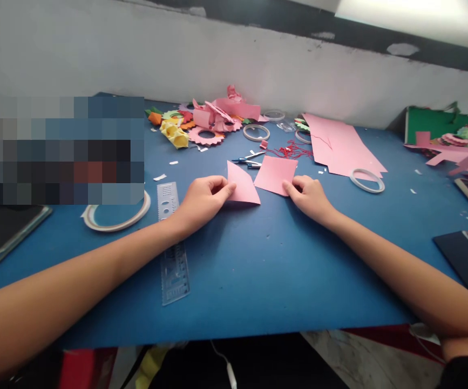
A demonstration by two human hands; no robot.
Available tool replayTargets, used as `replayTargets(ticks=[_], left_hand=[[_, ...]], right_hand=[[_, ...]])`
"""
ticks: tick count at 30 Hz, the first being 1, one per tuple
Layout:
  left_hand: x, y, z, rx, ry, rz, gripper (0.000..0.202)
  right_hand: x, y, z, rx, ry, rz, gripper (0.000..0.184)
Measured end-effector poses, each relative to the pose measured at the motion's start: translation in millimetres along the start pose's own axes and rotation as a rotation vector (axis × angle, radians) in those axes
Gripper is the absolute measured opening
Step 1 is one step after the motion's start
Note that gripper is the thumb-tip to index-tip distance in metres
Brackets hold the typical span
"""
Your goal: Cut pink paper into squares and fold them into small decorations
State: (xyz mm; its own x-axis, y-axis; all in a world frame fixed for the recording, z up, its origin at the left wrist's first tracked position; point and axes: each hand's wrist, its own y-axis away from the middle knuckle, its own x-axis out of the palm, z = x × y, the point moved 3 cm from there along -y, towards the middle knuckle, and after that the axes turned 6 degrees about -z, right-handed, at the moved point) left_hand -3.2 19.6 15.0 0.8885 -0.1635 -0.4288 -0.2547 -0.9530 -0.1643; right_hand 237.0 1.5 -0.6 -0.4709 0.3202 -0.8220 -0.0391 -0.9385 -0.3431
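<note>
Over the middle of the blue table, my left hand pinches the left edge of a pink paper piece that bends slightly and is tilted up. My right hand grips the lower right corner of a second, squarish pink paper between thumb and fingers. The two papers come close together at their inner corners; whether they touch I cannot tell. Just behind them lie blue-handled scissors or a similar tool, partly covered. A clear plastic ruler with cut-out shapes runs under my left forearm.
Rolls of tape lie left, another roll right. Cut paper shapes pile up at the back, near red thread. A large pink sheet lies back right. Dark flat objects border both sides of the blue table.
</note>
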Motion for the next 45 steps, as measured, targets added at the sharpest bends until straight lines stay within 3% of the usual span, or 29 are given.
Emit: replayTargets(ticks=[7,11,16,22,27,31,35,38,42,45], left_hand=[[2.6,5,-5,0.010,0.039,0.057,0.035],[3.6,7,-8,0.014,-0.003,0.071,0.033],[2.2,6,-7,0.037,-0.128,0.080,0.032],[6.6,7,-6,0.121,-0.336,0.136,0.032],[13.8,16,-5,0.221,-0.490,0.173,0.026],[15.0,19,-5,0.277,-0.565,0.174,0.024],[14.8,19,-5,0.316,-0.609,0.175,0.023],[14.5,19,-5,0.335,-0.630,0.180,0.022],[14.1,21,-6,0.344,-0.656,0.173,0.021],[15.0,22,-5,0.350,-0.676,0.160,0.021]], right_hand=[[-2,3,-4,0.028,0.113,-0.151,0.027],[-7,8,4,-0.050,0.124,-0.249,0.040],[1,11,9,-0.232,0.216,-0.117,0.052],[-1,3,4,-0.216,0.237,-0.120,0.033],[3,-36,24,-0.279,0.289,-0.032,0.025],[23,-69,47,-0.328,0.315,0.087,0.013],[41,-86,59,-0.306,0.302,0.101,0.016],[33,-87,66,-0.304,0.278,0.035,0.018],[1,-72,70,-0.308,0.328,-0.072,0.017],[-9,-54,63,-0.272,0.414,-0.027,0.014]])
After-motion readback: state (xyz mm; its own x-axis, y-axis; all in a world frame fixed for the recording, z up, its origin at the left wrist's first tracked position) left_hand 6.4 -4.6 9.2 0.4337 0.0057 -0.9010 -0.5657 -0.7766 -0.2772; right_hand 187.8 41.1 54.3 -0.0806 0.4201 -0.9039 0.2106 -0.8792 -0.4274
